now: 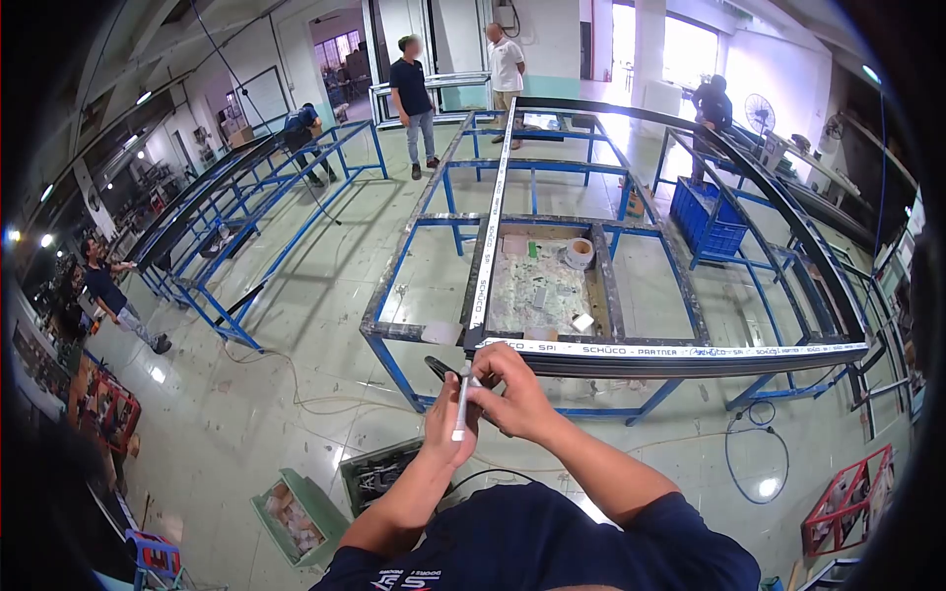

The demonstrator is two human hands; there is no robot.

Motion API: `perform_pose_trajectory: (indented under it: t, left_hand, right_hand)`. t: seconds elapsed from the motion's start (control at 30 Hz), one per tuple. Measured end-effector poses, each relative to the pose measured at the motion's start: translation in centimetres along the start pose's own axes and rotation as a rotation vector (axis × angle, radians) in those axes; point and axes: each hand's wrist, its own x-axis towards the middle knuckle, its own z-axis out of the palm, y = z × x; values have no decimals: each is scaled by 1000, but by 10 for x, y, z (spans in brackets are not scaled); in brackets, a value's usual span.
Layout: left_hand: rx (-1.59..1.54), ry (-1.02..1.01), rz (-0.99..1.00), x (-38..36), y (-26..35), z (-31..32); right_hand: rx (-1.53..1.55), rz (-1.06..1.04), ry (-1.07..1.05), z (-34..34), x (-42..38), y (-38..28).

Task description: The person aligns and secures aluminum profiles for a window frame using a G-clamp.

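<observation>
My left hand (448,429) is closed around a slim, light-grey stick-like piece (461,414) that points down towards me. The fingers of my right hand (514,398) are bent in a pinch at the upper end of the same piece. A black loop (439,366) sticks out on the left of my fingers. Both hands are right at the near left corner of a large dark frame (631,362), whose bars carry white printed protective tape (488,251). The frame rests on a blue metal work stand (389,369).
Inside the stand, a paint-stained board (537,295) holds a roll of tape (579,253). Green bins (296,517) stand on the floor by my left arm. A blue crate (708,219) is at the right. Hoses (759,471) lie on the floor. Several people stand or work further off.
</observation>
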Motion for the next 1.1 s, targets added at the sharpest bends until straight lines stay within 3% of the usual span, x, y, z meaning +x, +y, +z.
perform_pose_trajectory:
  t: [0.13,0.17,0.33,0.47,0.67,0.8,0.87,0.93,1.0,1.07,1.1]
  left_hand:
    - [16,-48,9,4,32,7]
    - [0,-5,-1,1,41,15]
    - [-51,-22,-19,12,55,-22]
    - [21,36,16,8,72,-32]
    - [-12,50,64,10,80,-56]
    - [-1,51,44,10,96,-51]
    - [-9,74,32,6,99,-53]
    - [-46,71,40,8,103,-55]
    - [-18,59,49,9,105,-54]
    - [10,48,56,9,109,-52]
    - [-7,71,44,8,111,-51]
  right_hand:
    - [189,13,-72,7,18,-9]
    - [342,123,-48,11,20,-19]
    - [94,151,37,44,33,-21]
    - [417,203,-42,59,42,-13]
    - [127,208,-1,81,55,-13]
    - [458,218,-58,88,63,-4]
    - [411,136,-14,92,64,-16]
    - [227,310,-70,94,66,-17]
    - [99,185,-66,93,69,-10]
    - [407,144,-116,94,72,5]
    - [407,143,-112,95,74,2]
